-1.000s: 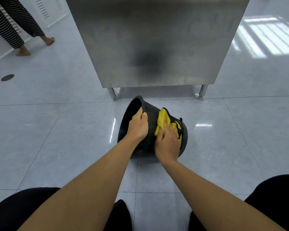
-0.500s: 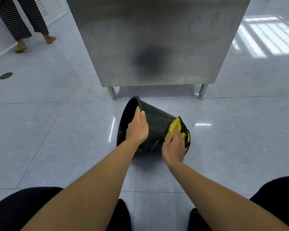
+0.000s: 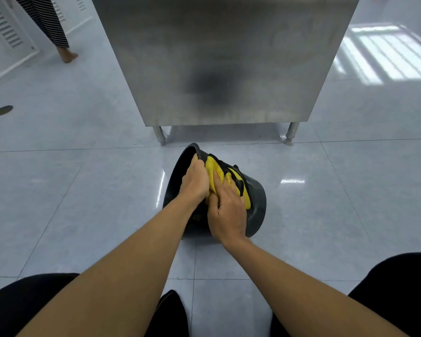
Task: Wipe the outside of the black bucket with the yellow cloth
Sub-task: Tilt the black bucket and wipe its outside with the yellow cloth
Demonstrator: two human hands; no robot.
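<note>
A black bucket (image 3: 256, 203) lies tipped on its side on the tiled floor, its mouth facing left and its base to the right. My left hand (image 3: 196, 181) grips the bucket's rim at the top. A yellow cloth (image 3: 215, 172) with black patches is spread over the bucket's upper outer wall. My right hand (image 3: 226, 210) presses flat on the cloth, close beside my left hand. The lower side of the bucket is hidden behind my hands.
A stainless steel cabinet (image 3: 224, 59) on short legs (image 3: 159, 135) stands just behind the bucket. A person's striped trouser leg and bare foot (image 3: 67, 55) are at the far left. A round floor drain (image 3: 2, 110) sits at the left. My knees frame the bottom corners.
My right hand slid the cloth from near the bucket's base back left along the wall, up against my left hand. The person at the far left walked on.
</note>
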